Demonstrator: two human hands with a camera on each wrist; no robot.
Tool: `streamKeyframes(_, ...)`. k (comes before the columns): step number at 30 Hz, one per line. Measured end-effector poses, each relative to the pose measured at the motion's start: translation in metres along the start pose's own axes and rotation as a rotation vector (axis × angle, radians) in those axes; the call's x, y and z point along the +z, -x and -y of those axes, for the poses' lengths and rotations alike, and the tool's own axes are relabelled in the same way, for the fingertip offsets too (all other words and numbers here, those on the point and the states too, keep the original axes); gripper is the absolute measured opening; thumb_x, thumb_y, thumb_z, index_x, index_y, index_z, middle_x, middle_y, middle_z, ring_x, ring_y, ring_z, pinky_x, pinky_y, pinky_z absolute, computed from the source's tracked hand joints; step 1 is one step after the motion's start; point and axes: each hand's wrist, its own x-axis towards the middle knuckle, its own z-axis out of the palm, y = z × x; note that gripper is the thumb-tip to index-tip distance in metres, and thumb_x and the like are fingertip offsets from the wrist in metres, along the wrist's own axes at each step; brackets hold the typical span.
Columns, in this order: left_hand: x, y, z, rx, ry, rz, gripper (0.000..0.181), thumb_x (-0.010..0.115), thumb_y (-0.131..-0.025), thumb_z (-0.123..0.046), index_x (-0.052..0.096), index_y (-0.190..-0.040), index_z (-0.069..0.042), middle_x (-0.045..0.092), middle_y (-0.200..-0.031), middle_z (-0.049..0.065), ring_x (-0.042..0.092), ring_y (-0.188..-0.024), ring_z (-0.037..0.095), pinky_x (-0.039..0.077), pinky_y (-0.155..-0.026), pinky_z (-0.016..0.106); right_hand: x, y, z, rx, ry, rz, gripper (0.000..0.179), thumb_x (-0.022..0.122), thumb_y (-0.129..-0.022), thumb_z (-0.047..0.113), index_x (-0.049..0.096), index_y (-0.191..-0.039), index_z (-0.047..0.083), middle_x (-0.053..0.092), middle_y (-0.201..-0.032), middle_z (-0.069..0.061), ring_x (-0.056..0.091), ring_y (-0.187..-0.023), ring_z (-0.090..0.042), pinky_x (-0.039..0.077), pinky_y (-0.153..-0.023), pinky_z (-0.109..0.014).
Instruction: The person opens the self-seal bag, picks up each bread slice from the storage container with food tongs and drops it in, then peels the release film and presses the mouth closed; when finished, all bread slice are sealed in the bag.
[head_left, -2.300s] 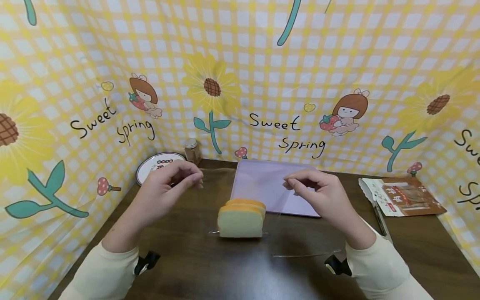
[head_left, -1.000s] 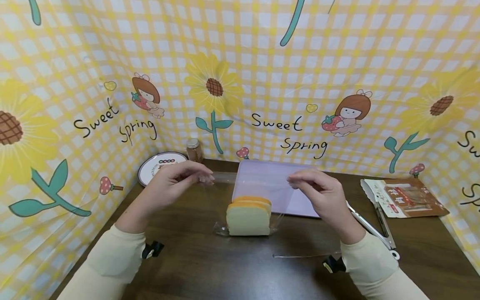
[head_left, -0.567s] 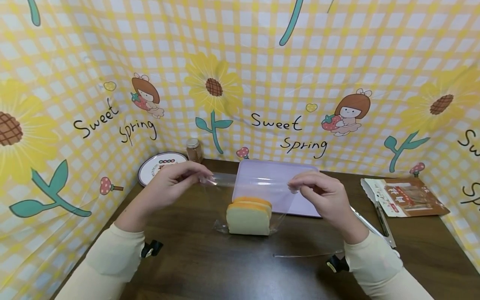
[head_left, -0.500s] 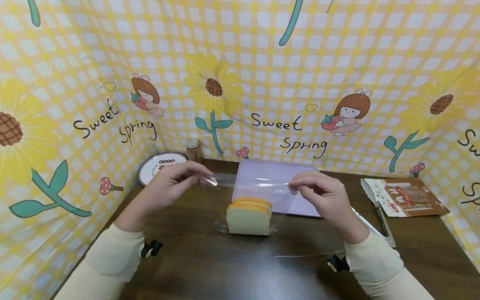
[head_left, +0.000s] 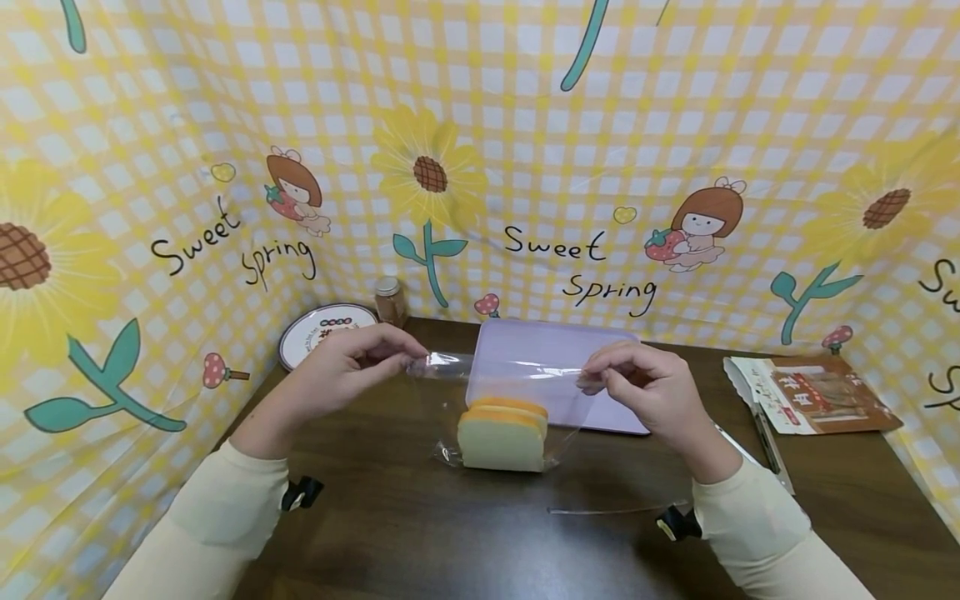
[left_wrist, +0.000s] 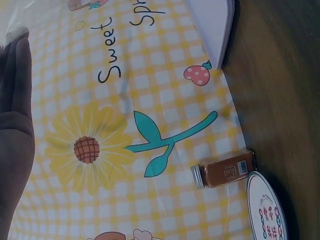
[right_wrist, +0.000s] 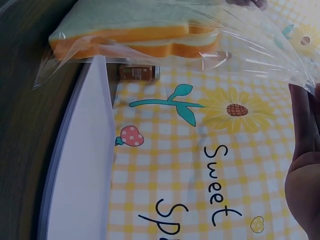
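Note:
A clear plastic bag (head_left: 442, 408) stands on the table with slices of bread (head_left: 501, 442) upright inside it, their orange crusts on top. My left hand (head_left: 348, 371) pinches the upper left corner of the bag's mouth between thumb and fingers. At the upper right corner my right hand (head_left: 652, 392) pinches the film the same way, so the top edge is stretched between both hands. From the right wrist, the bread (right_wrist: 135, 35) shows through the film, and the film runs to the fingertips of my right hand (right_wrist: 307, 160). Only part of my left hand (left_wrist: 15, 100) shows in the left wrist view.
Behind the bag lies a lilac cutting board (head_left: 555, 342). An oval plate (head_left: 300, 333) and a small jar (head_left: 390, 302) stand at the back left. On the right are a brown food packet (head_left: 817, 396) and metal tongs (head_left: 768, 446). A thin clear strip (head_left: 615, 509) lies in front.
The bread and bag have shifted right since the first frame. My left hand has moved right, and the bag's top edge is now plainly seen stretched between the hands. Lately, only slight motion.

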Motion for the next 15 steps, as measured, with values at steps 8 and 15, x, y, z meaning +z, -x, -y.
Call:
streamKeyframes(8, 0.003, 0.002, -0.001, -0.015, 0.007, -0.041, 0.024, 0.062, -0.102, 0.006, 0.077, -0.112, -0.009, 0.081, -0.099, 0.005, 0.072, -0.087, 0.001, 0.060, -0.073, 0.020, 0.002, -0.003, 0.000, -0.007, 0.144, -0.054, 0.023, 0.056, -0.101, -0.014, 0.076, -0.095, -0.005, 0.079, -0.098, 0.012, 0.076, -0.085, -0.004, 0.064, -0.078, -0.018)
streamKeyframes(15, 0.013, -0.001, -0.013, -0.205, -0.021, -0.156, 0.003, 0.079, -0.099, -0.021, 0.079, -0.100, -0.024, 0.080, -0.091, -0.007, 0.072, -0.077, 0.009, 0.060, -0.070, 0.023, 0.012, -0.007, 0.016, 0.068, 0.255, -0.068, 0.014, 0.080, -0.090, -0.007, 0.076, -0.092, 0.007, 0.074, -0.091, 0.016, 0.069, -0.077, -0.004, 0.052, -0.060, -0.020)
